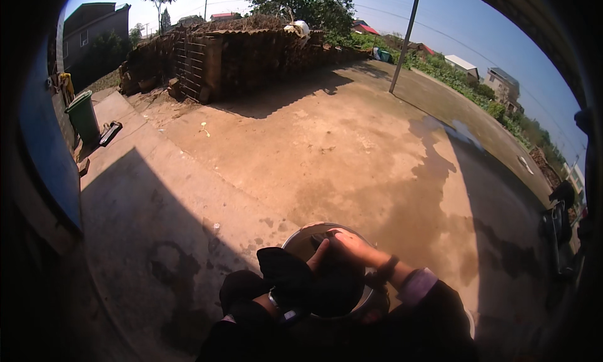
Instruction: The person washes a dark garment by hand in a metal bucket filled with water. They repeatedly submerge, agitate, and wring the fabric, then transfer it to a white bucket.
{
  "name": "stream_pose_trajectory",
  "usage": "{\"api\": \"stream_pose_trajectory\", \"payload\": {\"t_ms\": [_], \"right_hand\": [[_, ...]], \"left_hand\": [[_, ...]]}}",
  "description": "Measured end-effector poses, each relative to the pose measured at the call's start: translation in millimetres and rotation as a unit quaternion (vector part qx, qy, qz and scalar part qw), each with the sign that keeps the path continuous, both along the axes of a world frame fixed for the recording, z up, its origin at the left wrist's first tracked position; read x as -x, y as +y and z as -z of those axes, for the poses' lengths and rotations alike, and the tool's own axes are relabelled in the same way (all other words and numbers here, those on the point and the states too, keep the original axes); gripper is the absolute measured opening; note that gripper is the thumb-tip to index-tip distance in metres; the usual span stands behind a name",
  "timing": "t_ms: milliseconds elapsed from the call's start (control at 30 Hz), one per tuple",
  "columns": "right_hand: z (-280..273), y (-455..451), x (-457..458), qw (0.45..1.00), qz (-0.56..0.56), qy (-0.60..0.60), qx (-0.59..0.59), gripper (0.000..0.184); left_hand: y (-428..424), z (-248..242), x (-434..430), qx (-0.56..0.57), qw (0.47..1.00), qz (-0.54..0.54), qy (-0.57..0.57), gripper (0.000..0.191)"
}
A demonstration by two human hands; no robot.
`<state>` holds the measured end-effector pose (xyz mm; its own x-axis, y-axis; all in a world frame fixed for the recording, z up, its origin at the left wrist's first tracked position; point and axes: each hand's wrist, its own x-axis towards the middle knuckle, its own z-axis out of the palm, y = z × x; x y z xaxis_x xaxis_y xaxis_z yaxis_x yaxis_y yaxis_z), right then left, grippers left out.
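Observation:
A round basin (293, 237) stands on the ground before me at the bottom centre. Over it, both my hands are on a dark cloth or garment (334, 286), much of it in deep shadow. My right hand (355, 246) lies on top of the dark bundle, with a dark band at the wrist. Beside it on the left is my left hand (319, 256), its thumb raised against the bundle and the rest hidden by dark fabric. A watch or bracelet (273, 298) shows at the left wrist. The basin's contents are mostly covered.
Wet patches (400, 211) mark the concrete yard. A green bin (84, 119) stands by the blue door (47, 140) at left. Farther off are a low brick shed (264, 60) and a metal pole (405, 41). A pale curved rim (470, 322) shows at lower right.

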<state>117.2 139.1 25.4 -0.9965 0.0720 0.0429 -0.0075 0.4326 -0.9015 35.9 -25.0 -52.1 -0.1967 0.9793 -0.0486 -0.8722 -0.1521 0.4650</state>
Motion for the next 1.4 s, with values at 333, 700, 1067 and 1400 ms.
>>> {"api": "stream_pose_trajectory", "payload": {"t_ms": [333, 700, 1067, 1400], "right_hand": [[-35.3, -18.1, 10.3, 0.979, 0.118, -0.035, -0.162, 0.081], [-29.9, -133.0, -37.8, 0.641, 0.215, 0.399, -0.619, 0.086], [-47.8, -86.3, -14.3, 0.698, 0.265, 0.397, -0.534, 0.051], [-123.5, -74.8, -29.7, 0.802, 0.257, 0.516, -0.155, 0.053]], "left_hand": [[15.0, -8.6, 8.1, 0.026, 0.999, 0.005, 0.03, 0.044], [47.9, -12.8, 20.0, 0.009, 0.996, -0.064, 0.064, 0.041], [39.6, -0.2, 35.5, -0.037, 0.993, -0.096, 0.054, 0.039], [35.2, 7.4, 19.7, -0.116, 0.992, -0.043, -0.012, 0.054]]}}
